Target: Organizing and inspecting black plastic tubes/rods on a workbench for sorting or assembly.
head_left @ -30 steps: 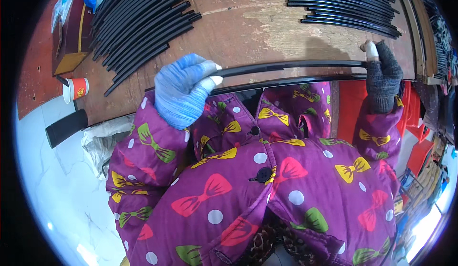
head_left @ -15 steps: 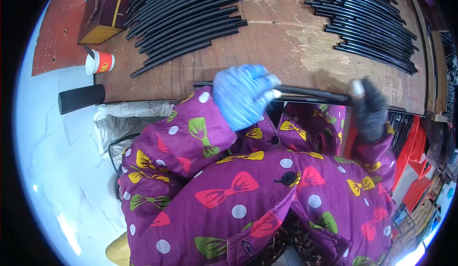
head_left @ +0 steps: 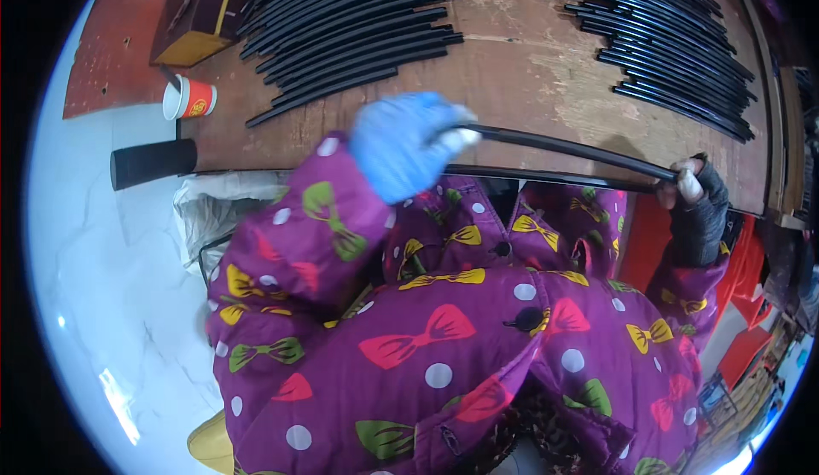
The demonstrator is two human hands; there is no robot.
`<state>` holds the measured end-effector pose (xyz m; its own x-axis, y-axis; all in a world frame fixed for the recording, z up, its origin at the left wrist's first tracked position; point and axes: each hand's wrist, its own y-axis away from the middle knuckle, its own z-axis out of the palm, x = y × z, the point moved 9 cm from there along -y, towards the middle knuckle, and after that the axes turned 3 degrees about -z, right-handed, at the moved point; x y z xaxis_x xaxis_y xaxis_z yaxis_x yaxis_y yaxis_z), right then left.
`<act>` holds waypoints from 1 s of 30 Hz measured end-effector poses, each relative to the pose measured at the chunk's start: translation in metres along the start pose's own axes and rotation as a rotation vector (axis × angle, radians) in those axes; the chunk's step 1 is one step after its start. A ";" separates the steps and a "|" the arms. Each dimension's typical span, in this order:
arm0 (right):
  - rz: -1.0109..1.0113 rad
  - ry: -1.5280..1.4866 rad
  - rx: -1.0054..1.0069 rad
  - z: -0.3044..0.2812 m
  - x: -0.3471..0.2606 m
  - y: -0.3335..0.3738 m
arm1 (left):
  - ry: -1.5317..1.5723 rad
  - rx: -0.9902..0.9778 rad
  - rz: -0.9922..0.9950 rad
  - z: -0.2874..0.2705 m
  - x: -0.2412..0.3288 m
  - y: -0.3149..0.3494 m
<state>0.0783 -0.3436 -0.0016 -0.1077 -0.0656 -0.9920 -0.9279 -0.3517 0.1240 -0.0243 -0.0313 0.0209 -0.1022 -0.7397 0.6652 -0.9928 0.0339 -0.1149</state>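
Note:
A slim black rod stretches between my hands just above the table's near edge, its right end lower than its left. My left hand, in a blue glove smeared by motion, is closed round the rod's left part. At the right end, my right hand pinches the rod; it wears a dark glove, and the thumb tip is whitish. Beyond my hands lie two rows of similar black rods: a matte row at left and a shinier row at right.
The worn brown table spans the far side. On its left stand a white and red paper cup and a dark box. A black cylinder juts past the left edge. Below it hangs a whitish plastic bag. Red items sit at right.
My left hand has moved left and slightly up, while my right hand has gone right and down to the rod's end. More of the rod now shows between them.

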 end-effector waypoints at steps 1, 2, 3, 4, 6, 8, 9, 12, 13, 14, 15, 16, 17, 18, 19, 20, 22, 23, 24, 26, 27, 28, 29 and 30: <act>-0.012 -0.030 -0.010 -0.007 0.000 -0.002 | 0.003 -0.048 -0.075 -0.003 -0.015 0.005; -0.013 -0.028 -0.002 -0.014 0.001 -0.003 | 0.035 -0.096 -0.151 -0.004 -0.028 0.008; -0.014 -0.041 -0.020 -0.016 0.002 -0.004 | 0.067 -0.144 -0.226 -0.003 -0.040 0.012; -0.016 -0.054 -0.037 -0.017 0.002 -0.004 | 0.072 -0.148 -0.217 -0.003 -0.043 0.014; 0.001 -0.037 -0.017 -0.020 0.004 -0.003 | 0.149 -0.211 -0.305 0.004 -0.053 0.017; 0.042 -0.013 0.022 -0.027 0.010 -0.001 | 0.164 -0.274 -0.421 0.005 -0.055 0.018; 0.037 -0.006 0.039 -0.028 0.009 -0.001 | 0.180 -0.330 -0.544 0.006 -0.060 0.022; 0.065 0.003 0.037 -0.026 0.010 -0.002 | 0.302 -0.332 -0.605 0.006 -0.064 0.032; 0.061 0.018 0.067 -0.037 0.011 -0.002 | 0.423 -0.302 -0.645 0.006 -0.070 0.037; 0.056 0.035 0.045 -0.044 0.013 -0.003 | 0.437 -0.309 -0.644 0.006 -0.072 0.037; 0.052 0.049 0.013 -0.048 0.014 -0.004 | 0.448 -0.309 -0.650 0.005 -0.075 0.040; 0.073 -0.010 0.046 -0.060 0.016 -0.003 | 0.451 -0.309 -0.712 0.002 -0.083 0.047; 0.070 -0.001 0.060 -0.072 0.015 -0.001 | 0.458 -0.318 -0.698 0.000 -0.088 0.051; 0.057 -0.015 0.136 -0.091 0.014 0.003 | 0.456 -0.323 -0.730 -0.001 -0.098 0.052; 0.045 -0.040 0.194 -0.110 0.015 0.004 | 0.445 -0.315 -0.776 -0.006 -0.104 0.058; 0.049 -0.032 0.257 -0.139 0.020 0.006 | 0.444 -0.319 -0.771 -0.011 -0.106 0.061; 0.047 -0.045 0.298 -0.182 0.021 0.010 | 0.408 -0.302 -0.829 -0.019 -0.117 0.070; 0.036 -0.071 0.264 -0.201 0.025 0.012 | 0.411 -0.302 -0.825 -0.016 -0.115 0.069; 0.100 -0.037 0.238 -0.205 0.027 0.015 | 0.417 -0.290 -0.819 -0.012 -0.112 0.067; 0.158 0.224 0.320 -0.221 0.028 0.019 | 0.420 -0.290 -0.872 -0.007 -0.113 0.065; 0.214 0.484 0.398 -0.230 0.027 0.021 | 0.422 -0.287 -0.872 -0.005 -0.114 0.065; 0.213 0.478 0.392 -0.221 0.025 0.017 | 0.398 -0.272 -0.781 -0.006 -0.109 0.060; 0.061 0.753 0.371 -0.202 0.003 0.007 | 0.373 -0.256 -0.691 -0.007 -0.103 0.055; -0.098 1.020 0.339 -0.174 -0.019 -0.002 | 0.364 -0.248 -0.702 -0.009 -0.101 0.057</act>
<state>0.1441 -0.5039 0.0210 0.1753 -0.8534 -0.4908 -0.9837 -0.1311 -0.1234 -0.0714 0.0512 -0.0466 0.5748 -0.3819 0.7237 -0.8140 -0.1761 0.5535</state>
